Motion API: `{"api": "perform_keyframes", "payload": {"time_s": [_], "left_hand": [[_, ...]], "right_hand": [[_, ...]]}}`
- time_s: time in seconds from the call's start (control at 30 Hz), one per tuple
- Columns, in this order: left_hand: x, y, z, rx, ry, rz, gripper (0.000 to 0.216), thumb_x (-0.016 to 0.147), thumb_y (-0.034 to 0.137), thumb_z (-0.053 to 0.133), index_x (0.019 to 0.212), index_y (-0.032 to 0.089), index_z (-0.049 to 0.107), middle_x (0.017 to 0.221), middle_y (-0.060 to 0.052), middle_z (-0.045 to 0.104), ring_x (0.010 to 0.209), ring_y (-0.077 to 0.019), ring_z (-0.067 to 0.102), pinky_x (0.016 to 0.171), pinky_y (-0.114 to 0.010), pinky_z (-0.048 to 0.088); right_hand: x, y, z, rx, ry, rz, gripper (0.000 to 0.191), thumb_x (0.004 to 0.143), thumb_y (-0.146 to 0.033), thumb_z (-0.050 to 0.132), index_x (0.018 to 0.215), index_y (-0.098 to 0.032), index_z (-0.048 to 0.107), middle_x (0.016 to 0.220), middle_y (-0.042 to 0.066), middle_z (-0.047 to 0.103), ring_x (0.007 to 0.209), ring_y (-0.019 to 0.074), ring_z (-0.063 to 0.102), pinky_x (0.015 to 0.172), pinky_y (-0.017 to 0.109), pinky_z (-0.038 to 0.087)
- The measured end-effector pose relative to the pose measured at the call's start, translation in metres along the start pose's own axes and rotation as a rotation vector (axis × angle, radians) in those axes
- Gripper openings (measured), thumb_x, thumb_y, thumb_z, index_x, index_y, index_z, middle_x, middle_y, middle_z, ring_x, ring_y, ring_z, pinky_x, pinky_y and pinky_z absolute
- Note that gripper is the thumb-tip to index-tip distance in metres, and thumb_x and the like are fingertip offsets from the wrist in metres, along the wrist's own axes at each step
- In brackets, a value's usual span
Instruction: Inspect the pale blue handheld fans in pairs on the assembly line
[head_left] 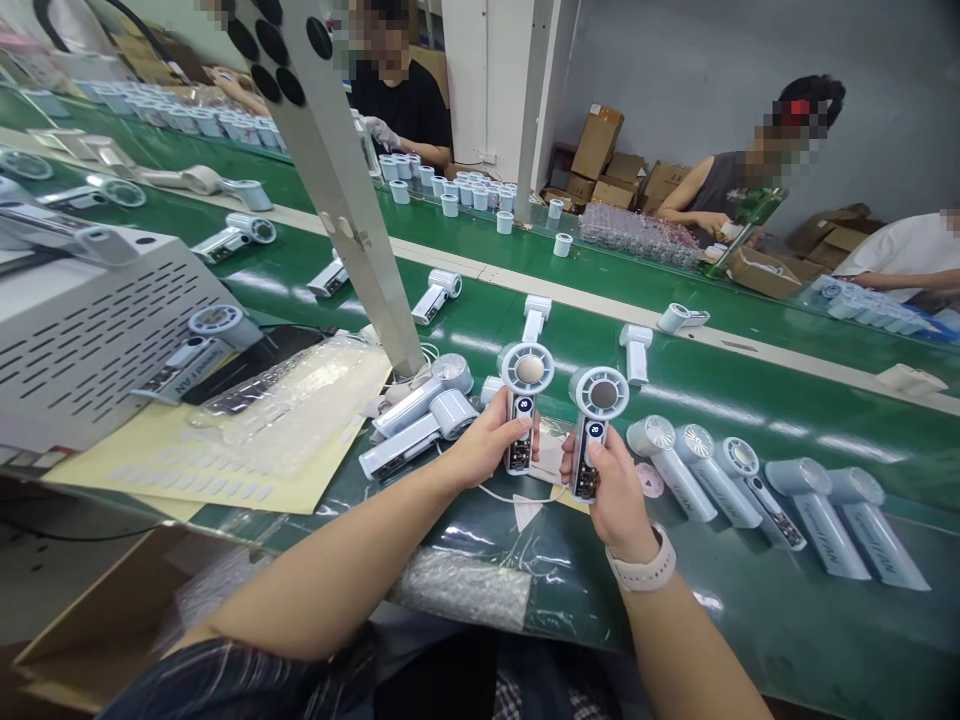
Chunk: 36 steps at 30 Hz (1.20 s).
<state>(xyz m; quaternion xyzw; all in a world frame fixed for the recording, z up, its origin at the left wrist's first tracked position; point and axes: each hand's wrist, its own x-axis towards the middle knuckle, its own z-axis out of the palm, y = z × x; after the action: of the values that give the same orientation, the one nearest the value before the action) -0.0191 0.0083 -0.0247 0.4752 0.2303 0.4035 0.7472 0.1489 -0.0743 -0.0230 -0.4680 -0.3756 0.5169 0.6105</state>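
Note:
My left hand (pixel 499 435) is wrapped round the handle of a light blue handheld fan (pixel 528 370), its thumb on the front. A second handheld fan (pixel 600 395) is upright in my right hand (pixel 611 475), the thumb resting below its display. Both small round displays are lit and read 20. The two fans are side by side, apart, with their round heads up. Right of them, several handheld fans (pixel 739 458) lie in a slanted row on the green table. More fans (pixel 424 400) lie left of my left hand, beside a white cable.
A metal post (pixel 337 200) rises left of centre. Yellow paper with stickers (pixel 300 490) and a vented white machine (pixel 90 340) are at the left. Fans lie spaced along the green conveyor (pixel 480 300). Across it, people work among light blue cups (pixel 480 195) and cardboard boxes (pixel 598 140).

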Motion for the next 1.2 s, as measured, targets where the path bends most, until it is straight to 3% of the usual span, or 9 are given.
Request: {"api": "perform_keyframes", "payload": {"time_s": [0.13, 0.3, 0.5, 0.67, 0.83, 0.97, 1.07, 1.2], "left_hand": [[-0.001, 0.003, -0.001, 0.063, -0.101, 0.034, 0.043, 0.08, 0.048, 0.074, 0.099, 0.021, 0.045, 0.078, 0.003, 0.062, 0.063, -0.0155, 0.063, 0.062, -0.031, 0.054], [0.0, -0.001, -0.002, 0.163, -0.023, -0.015, 0.046, 0.082, 0.051, 0.072, 0.104, 0.021, 0.044, 0.071, 0.003, 0.063, 0.063, -0.0186, 0.064, 0.061, -0.032, 0.052], [-0.002, -0.002, 0.002, 0.252, -0.053, -0.012, 0.048, 0.082, 0.05, 0.072, 0.109, 0.019, 0.048, 0.087, -0.002, 0.065, 0.074, -0.0199, 0.064, 0.07, -0.034, 0.051], [-0.002, 0.003, 0.002, 0.358, 0.079, 0.006, 0.047, 0.082, 0.042, 0.071, 0.117, 0.017, 0.049, 0.105, -0.006, 0.067, 0.092, -0.024, 0.065, 0.082, -0.037, 0.052], [-0.003, 0.009, 0.003, 0.408, 0.056, -0.027, 0.04, 0.082, 0.04, 0.07, 0.11, 0.018, 0.049, 0.095, -0.005, 0.07, 0.087, -0.0241, 0.069, 0.081, -0.038, 0.054], [-0.005, 0.013, 0.006, 0.528, 0.179, -0.024, 0.052, 0.073, 0.04, 0.079, 0.11, 0.019, 0.05, 0.097, -0.006, 0.072, 0.092, -0.0271, 0.07, 0.083, -0.039, 0.054], [-0.008, 0.011, 0.006, 0.373, 0.145, -0.038, 0.055, 0.077, 0.054, 0.073, 0.112, 0.021, 0.046, 0.09, -0.004, 0.073, 0.075, -0.0246, 0.071, 0.07, -0.038, 0.056], [-0.011, 0.006, 0.004, 0.018, 0.017, -0.023, 0.047, 0.086, 0.062, 0.058, 0.108, 0.023, 0.043, 0.083, -0.002, 0.073, 0.057, -0.0204, 0.069, 0.052, -0.031, 0.053]], "right_hand": [[-0.001, -0.002, -0.002, 0.007, -0.056, -0.019, 0.025, 0.09, -0.047, 0.066, 0.097, -0.023, 0.063, 0.086, 0.002, 0.068, 0.066, 0.0167, 0.061, 0.062, 0.031, 0.053], [0.001, -0.003, 0.0, 0.012, -0.019, -0.004, 0.026, 0.088, -0.047, 0.068, 0.095, -0.022, 0.064, 0.083, 0.001, 0.068, 0.063, 0.0161, 0.06, 0.06, 0.031, 0.053], [0.004, 0.0, 0.002, 0.066, 0.028, 0.034, 0.029, 0.084, -0.048, 0.071, 0.094, -0.022, 0.065, 0.088, 0.002, 0.07, 0.064, 0.0177, 0.062, 0.058, 0.033, 0.054], [0.005, -0.002, 0.001, 0.097, 0.024, 0.041, 0.027, 0.082, -0.047, 0.074, 0.091, -0.022, 0.067, 0.074, 0.001, 0.068, 0.059, 0.0182, 0.06, 0.052, 0.03, 0.05], [0.006, -0.004, 0.001, 0.147, 0.036, 0.038, 0.025, 0.081, -0.045, 0.076, 0.087, -0.021, 0.068, 0.076, 0.002, 0.069, 0.058, 0.0166, 0.06, 0.052, 0.028, 0.05], [0.007, -0.006, -0.001, 0.289, -0.037, 0.072, 0.031, 0.086, -0.052, 0.071, 0.088, -0.021, 0.068, 0.078, 0.002, 0.069, 0.054, 0.0146, 0.058, 0.05, 0.027, 0.049], [0.007, -0.01, -0.001, 0.362, -0.129, 0.143, 0.042, 0.089, -0.061, 0.065, 0.087, -0.02, 0.071, 0.081, 0.004, 0.071, 0.056, 0.0157, 0.06, 0.052, 0.029, 0.053], [0.003, -0.013, 0.005, 0.382, -0.122, 0.182, 0.044, 0.085, -0.063, 0.071, 0.096, -0.021, 0.075, 0.092, 0.007, 0.075, 0.084, 0.0243, 0.07, 0.079, 0.038, 0.059]]}}
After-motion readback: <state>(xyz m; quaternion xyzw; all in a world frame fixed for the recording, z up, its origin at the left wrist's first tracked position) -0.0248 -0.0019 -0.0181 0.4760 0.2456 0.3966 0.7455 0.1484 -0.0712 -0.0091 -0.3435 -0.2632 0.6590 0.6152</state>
